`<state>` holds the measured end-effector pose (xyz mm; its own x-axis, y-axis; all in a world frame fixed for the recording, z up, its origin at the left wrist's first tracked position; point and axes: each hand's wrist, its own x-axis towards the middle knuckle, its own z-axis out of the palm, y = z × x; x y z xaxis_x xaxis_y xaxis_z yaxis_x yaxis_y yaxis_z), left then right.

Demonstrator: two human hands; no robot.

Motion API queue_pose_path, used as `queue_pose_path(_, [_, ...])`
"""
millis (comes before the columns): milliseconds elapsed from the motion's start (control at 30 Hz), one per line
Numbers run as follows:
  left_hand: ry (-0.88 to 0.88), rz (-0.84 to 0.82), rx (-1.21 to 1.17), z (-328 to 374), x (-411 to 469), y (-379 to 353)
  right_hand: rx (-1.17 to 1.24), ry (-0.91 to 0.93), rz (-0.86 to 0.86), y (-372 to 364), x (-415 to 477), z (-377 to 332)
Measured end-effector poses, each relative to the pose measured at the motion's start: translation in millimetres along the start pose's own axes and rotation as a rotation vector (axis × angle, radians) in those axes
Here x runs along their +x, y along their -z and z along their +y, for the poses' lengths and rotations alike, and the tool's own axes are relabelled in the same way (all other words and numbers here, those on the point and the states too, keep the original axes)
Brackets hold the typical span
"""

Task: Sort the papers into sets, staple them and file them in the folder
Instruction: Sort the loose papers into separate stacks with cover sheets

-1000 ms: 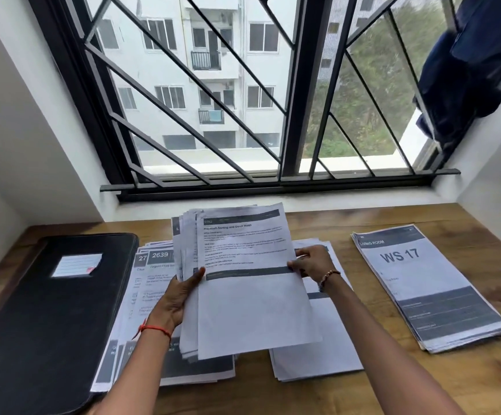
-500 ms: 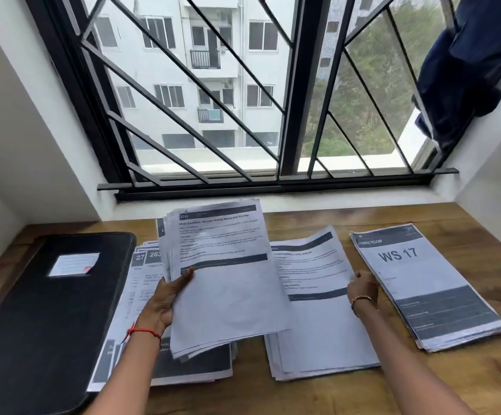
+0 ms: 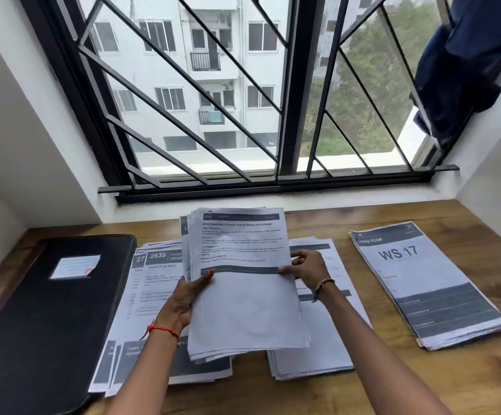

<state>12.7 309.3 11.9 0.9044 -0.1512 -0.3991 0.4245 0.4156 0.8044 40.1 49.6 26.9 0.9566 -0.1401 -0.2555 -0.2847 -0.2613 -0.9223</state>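
Folder (image 3: 48, 310), one, black, closed, at 9 o'clock. Piles on the table (image 3: 467, 384), three: left pile (image 3: 153, 283) beside it, middle pile (image 3: 318, 363), WS 17 pile (image 3: 422, 283) at 3 o'clock. Sheaf (image 3: 243, 310), one, raised at centre: left hand (image 3: 189, 298) grips its left edge, right hand (image 3: 306, 271) pinches its right edge.

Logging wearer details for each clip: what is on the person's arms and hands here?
No sleeves or gloves show. The left hand has a thin red thread band tied at its wrist. The right hand has a bracelet of small brown and orange beads at its wrist. No watch shows.
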Motion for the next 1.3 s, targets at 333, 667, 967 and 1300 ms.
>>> queue_pose_path(333, [0.018, -0.016, 0.007, -3, 0, 2, -0.088, -0.005, -0.071, 31, 8, 13])
queue_pose_path(667, [0.020, 0.058, -0.082, -1, -3, 8, -0.361, -0.165, 0.452, 68, 12, 48])
queue_pose_path(967, [-0.006, 0.124, -0.185, -6, -3, 31, -0.615, -0.252, 0.348, 62, 0, 60])
queue_pose_path(1300, [-0.008, 0.092, -0.070, -19, -2, -10, -0.010, 0.008, -0.076, 31, -5, -2])
